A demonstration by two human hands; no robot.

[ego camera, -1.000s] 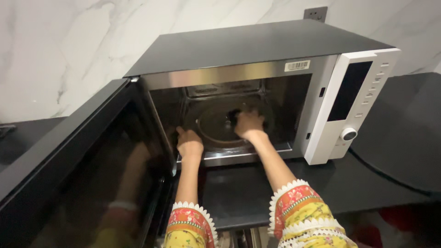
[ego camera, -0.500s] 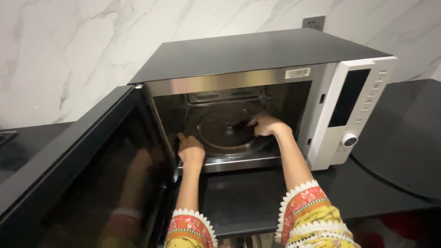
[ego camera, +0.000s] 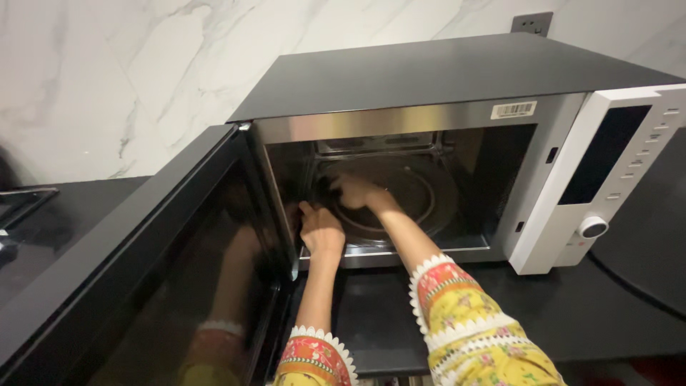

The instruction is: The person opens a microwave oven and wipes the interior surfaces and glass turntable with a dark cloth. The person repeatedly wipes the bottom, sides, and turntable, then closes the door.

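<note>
Inside the microwave oven [ego camera: 457, 143], both hands were at work. The right hand [ego camera: 357, 191] reached deep into the cavity and lay on the left part of the glass turntable [ego camera: 418, 204], its fingers curled around a small dark thing [ego camera: 325, 191] (too dim to name; it could be a cloth or sponge). The left hand [ego camera: 321, 230] sat nearer the front, at the left edge of the cavity floor, palm down with the fingers loosely bent and the fingertips reaching toward the turntable's rim; whether it gripped anything could not be told. Both forearms came up from the bottom of the view, each ending in a yellow floral sleeve [ego camera: 479, 329] with a red band and white scalloped trim.

The round turntable lay flat on the cavity floor, with a vented metal panel behind it on the back wall. The oven door [ego camera: 143, 286] hung open to the left, its dark glass mirroring the left arm. A white control panel [ego camera: 607, 171] with a dark display and a round knob [ego camera: 593, 227] formed the oven's right side. The oven stood on a black worktop [ego camera: 629, 300] against a white marble wall [ego camera: 143, 71], with a wall socket [ego camera: 532, 23] just above its top.
</note>
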